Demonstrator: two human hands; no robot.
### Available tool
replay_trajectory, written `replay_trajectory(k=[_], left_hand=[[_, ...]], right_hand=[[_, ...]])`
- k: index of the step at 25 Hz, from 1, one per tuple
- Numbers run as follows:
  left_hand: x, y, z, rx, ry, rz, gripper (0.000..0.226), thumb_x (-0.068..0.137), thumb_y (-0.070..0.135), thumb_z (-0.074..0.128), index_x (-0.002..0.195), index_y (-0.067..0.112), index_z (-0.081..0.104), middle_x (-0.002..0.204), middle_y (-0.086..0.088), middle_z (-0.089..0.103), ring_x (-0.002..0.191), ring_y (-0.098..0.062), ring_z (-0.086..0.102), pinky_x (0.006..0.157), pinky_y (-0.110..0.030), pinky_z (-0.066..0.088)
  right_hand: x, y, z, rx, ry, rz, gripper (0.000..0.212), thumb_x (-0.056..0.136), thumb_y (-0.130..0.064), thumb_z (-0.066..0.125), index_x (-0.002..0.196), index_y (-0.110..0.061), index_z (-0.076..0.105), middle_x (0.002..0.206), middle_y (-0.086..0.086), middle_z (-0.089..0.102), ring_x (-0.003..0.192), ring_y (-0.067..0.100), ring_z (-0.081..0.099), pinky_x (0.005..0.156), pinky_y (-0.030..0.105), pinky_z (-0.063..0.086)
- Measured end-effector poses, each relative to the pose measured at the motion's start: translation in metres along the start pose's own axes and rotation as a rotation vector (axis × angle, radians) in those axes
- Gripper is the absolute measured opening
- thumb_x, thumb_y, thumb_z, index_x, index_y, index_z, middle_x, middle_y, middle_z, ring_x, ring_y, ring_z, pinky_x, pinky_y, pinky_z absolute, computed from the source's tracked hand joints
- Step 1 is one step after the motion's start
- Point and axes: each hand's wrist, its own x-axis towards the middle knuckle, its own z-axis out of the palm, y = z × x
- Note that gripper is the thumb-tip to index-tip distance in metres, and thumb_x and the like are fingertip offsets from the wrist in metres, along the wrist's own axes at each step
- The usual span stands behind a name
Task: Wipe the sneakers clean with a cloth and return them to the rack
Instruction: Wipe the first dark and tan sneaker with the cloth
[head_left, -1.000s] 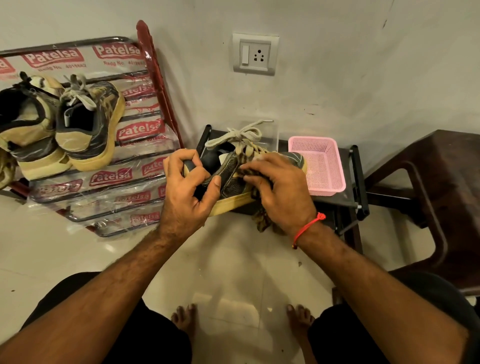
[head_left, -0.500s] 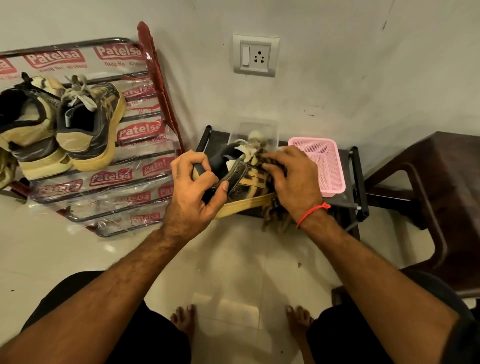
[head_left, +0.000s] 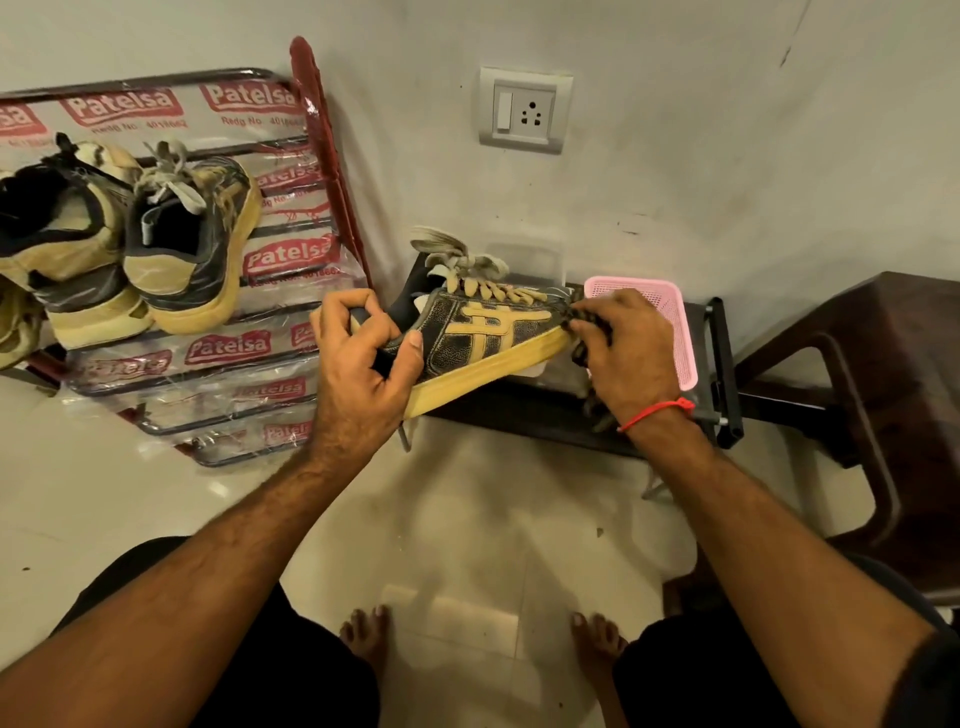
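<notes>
A dark sneaker (head_left: 483, 338) with yellow stripes, yellow sole and pale laces is held on its side above a low black stand (head_left: 519, 415). My left hand (head_left: 363, 364) grips its heel end. At the toe, my right hand (head_left: 623, 353) holds a dark patterned cloth (head_left: 584, 332) bunched against the shoe. Part of the cloth hangs below my right wrist. The shoe rack (head_left: 218, 374), wrapped in printed plastic, leans at the left and carries two similar sneakers (head_left: 192, 244).
A pink plastic basket (head_left: 670, 301) sits on the stand behind my right hand. A dark brown chair (head_left: 883, 395) stands at the right. A wall socket (head_left: 524, 109) is above. My bare feet (head_left: 363, 634) rest on the pale tiled floor.
My right hand has slid with the cloth from the sneaker's side to its toe. The shoe has turned so its striped side shows fully.
</notes>
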Motion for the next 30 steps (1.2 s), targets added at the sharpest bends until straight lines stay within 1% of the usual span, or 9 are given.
replay_trajectory(k=[2, 6, 12, 16, 19, 22, 24, 27, 30], left_hand=[[-0.002, 0.004, 0.003, -0.029, -0.017, -0.009, 0.029, 0.095, 0.031, 0.057, 0.079, 0.007, 0.057, 0.108, -0.007, 0.043, 0.102, -0.03, 0.046, 0.09, -0.022, 0.038], [-0.001, 0.008, 0.01, -0.077, -0.029, 0.014, 0.029, 0.096, 0.03, 0.056, 0.08, 0.006, 0.056, 0.107, -0.007, 0.042, 0.101, -0.034, 0.048, 0.085, -0.042, 0.046], [-0.005, 0.001, 0.002, -0.041, -0.055, 0.035, 0.03, 0.095, 0.031, 0.058, 0.078, 0.007, 0.056, 0.108, -0.005, 0.042, 0.102, -0.037, 0.049, 0.082, -0.05, 0.048], [0.001, 0.004, 0.003, -0.004, -0.07, 0.014, 0.03, 0.094, 0.033, 0.059, 0.078, 0.006, 0.057, 0.108, -0.008, 0.044, 0.104, -0.033, 0.047, 0.085, -0.036, 0.042], [-0.002, 0.004, 0.003, 0.016, -0.082, 0.084, 0.029, 0.095, 0.03, 0.058, 0.079, 0.006, 0.06, 0.106, -0.008, 0.046, 0.102, -0.029, 0.044, 0.088, -0.025, 0.036], [-0.007, 0.006, 0.009, -0.045, -0.121, 0.09, 0.029, 0.102, 0.026, 0.048, 0.081, 0.008, 0.057, 0.105, -0.004, 0.043, 0.097, -0.031, 0.046, 0.086, -0.042, 0.042], [-0.009, 0.009, 0.012, -0.084, -0.142, 0.052, 0.031, 0.105, 0.025, 0.043, 0.08, 0.009, 0.056, 0.105, -0.005, 0.043, 0.097, -0.03, 0.046, 0.083, -0.049, 0.043], [-0.013, 0.014, 0.017, -0.063, -0.145, 0.027, 0.036, 0.104, 0.028, 0.042, 0.079, 0.007, 0.057, 0.104, -0.005, 0.043, 0.1, -0.025, 0.041, 0.084, -0.045, 0.041], [-0.013, 0.016, 0.017, -0.075, -0.139, 0.019, 0.037, 0.104, 0.028, 0.041, 0.082, 0.004, 0.059, 0.105, -0.005, 0.042, 0.101, -0.025, 0.041, 0.085, -0.045, 0.041]], right_hand=[[-0.007, -0.012, 0.0, 0.026, 0.033, -0.036, 0.018, 0.09, -0.011, 0.068, 0.106, -0.008, 0.075, 0.098, 0.01, 0.066, 0.095, 0.027, 0.061, 0.088, 0.036, 0.05], [-0.052, -0.076, 0.02, 0.154, -0.061, -0.458, 0.018, 0.088, -0.009, 0.067, 0.104, -0.003, 0.073, 0.103, 0.012, 0.065, 0.098, 0.027, 0.058, 0.092, 0.033, 0.046], [-0.003, 0.0, 0.002, 0.016, -0.065, 0.023, 0.021, 0.091, -0.013, 0.068, 0.11, -0.006, 0.073, 0.102, 0.01, 0.065, 0.097, 0.024, 0.057, 0.093, 0.045, 0.049], [-0.006, -0.004, -0.001, 0.044, -0.129, 0.003, 0.024, 0.093, -0.016, 0.066, 0.115, -0.007, 0.071, 0.108, 0.009, 0.063, 0.098, 0.013, 0.051, 0.092, 0.029, 0.048], [-0.02, -0.033, 0.0, 0.14, -0.164, -0.185, 0.022, 0.092, -0.016, 0.068, 0.113, -0.01, 0.072, 0.107, 0.006, 0.064, 0.099, 0.015, 0.056, 0.092, 0.028, 0.049], [-0.048, -0.069, 0.012, 0.201, -0.198, -0.441, 0.03, 0.089, -0.016, 0.072, 0.118, -0.008, 0.068, 0.109, 0.008, 0.068, 0.105, 0.02, 0.061, 0.097, 0.029, 0.047], [-0.033, -0.056, 0.014, 0.179, -0.14, -0.38, 0.027, 0.091, -0.016, 0.069, 0.116, -0.006, 0.069, 0.107, 0.01, 0.067, 0.103, 0.023, 0.06, 0.096, 0.036, 0.049], [-0.01, -0.031, 0.008, 0.125, -0.104, -0.055, 0.023, 0.094, -0.018, 0.065, 0.114, -0.009, 0.07, 0.107, 0.009, 0.063, 0.101, 0.022, 0.058, 0.095, 0.044, 0.049], [-0.036, -0.06, 0.017, 0.169, -0.12, -0.309, 0.02, 0.091, -0.014, 0.066, 0.109, -0.007, 0.071, 0.105, 0.01, 0.064, 0.1, 0.023, 0.06, 0.093, 0.032, 0.048]])
